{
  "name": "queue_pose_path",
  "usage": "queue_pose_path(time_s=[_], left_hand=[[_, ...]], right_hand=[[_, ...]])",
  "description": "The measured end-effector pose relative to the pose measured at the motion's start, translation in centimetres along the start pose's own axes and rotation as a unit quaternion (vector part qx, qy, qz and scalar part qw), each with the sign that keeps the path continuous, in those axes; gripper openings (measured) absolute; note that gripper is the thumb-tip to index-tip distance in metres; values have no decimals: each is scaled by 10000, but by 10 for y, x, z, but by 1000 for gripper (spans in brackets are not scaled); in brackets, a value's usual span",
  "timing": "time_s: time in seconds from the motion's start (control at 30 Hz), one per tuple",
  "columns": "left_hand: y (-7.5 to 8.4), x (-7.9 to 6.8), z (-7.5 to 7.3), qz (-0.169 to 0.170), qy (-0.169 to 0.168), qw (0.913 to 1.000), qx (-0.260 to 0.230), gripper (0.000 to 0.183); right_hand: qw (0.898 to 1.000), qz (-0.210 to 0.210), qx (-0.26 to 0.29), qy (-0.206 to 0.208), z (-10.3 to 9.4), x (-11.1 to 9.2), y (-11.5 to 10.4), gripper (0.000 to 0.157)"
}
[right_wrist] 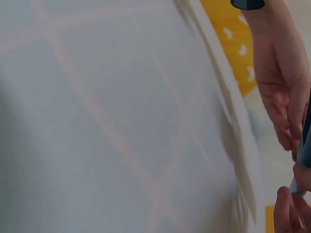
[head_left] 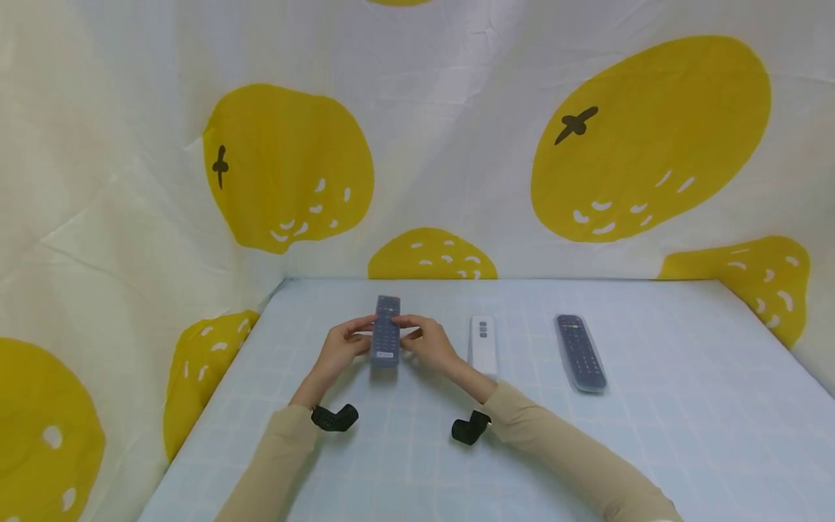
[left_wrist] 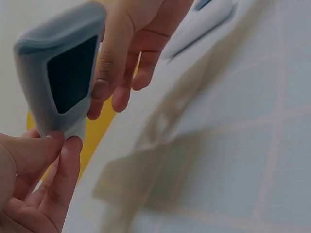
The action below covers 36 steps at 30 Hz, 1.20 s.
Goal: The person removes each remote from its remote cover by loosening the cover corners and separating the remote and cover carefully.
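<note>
A dark remote control (head_left: 386, 333) in a pale see-through cover is held up over the table between both hands. My left hand (head_left: 339, 351) pinches its left edge between thumb and fingers. On the opposite edge, my right hand (head_left: 427, 344) grips it the same way. The left wrist view shows the remote (left_wrist: 58, 58) from its underside, with a dark panel framed by the pale cover, the left fingertips at its lower edge. Only a sliver of the remote (right_wrist: 305, 150) enters the right wrist view, at the right border.
A white remote (head_left: 483, 348) with a few grey buttons lies right of the hands. Farther right lies another dark covered remote (head_left: 580, 354), slightly slanted. The table (head_left: 404, 464) has a pale blue checked cloth. A fruit-print curtain (head_left: 450, 145) hangs behind and at the sides.
</note>
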<state>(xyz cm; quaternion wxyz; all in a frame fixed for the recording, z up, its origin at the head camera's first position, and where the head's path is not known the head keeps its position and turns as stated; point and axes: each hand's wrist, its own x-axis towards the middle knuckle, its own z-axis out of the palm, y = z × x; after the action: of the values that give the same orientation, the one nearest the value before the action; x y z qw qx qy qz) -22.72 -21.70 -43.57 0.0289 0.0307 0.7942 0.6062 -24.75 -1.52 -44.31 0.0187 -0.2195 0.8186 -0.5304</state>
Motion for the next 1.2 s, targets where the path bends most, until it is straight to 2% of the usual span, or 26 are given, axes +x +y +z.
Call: queue_pose_path(time_s=[0.3, 0.53, 0.7, 0.93, 1.2], left_hand=[[-3, 0, 0, 152, 117, 9998, 64, 43], [0, -2, -1, 358, 183, 9992, 52, 41], [2, -4, -1, 517, 266, 9983, 84, 36], [2, -4, 3, 720, 352, 9961, 361, 32], [8, -3, 4, 720, 815, 9927, 514, 33]], right_hand=[[9985, -343, -366, 228, -1, 0, -5, 35], [9964, -574, -429, 445, 0, 1, -6, 34], [9951, -811, -219, 521, 1, 1, -8, 31], [9953, -720, 222, 607, 1, -1, -14, 29], [9926, -785, 547, 745, 0, 3, -19, 32]])
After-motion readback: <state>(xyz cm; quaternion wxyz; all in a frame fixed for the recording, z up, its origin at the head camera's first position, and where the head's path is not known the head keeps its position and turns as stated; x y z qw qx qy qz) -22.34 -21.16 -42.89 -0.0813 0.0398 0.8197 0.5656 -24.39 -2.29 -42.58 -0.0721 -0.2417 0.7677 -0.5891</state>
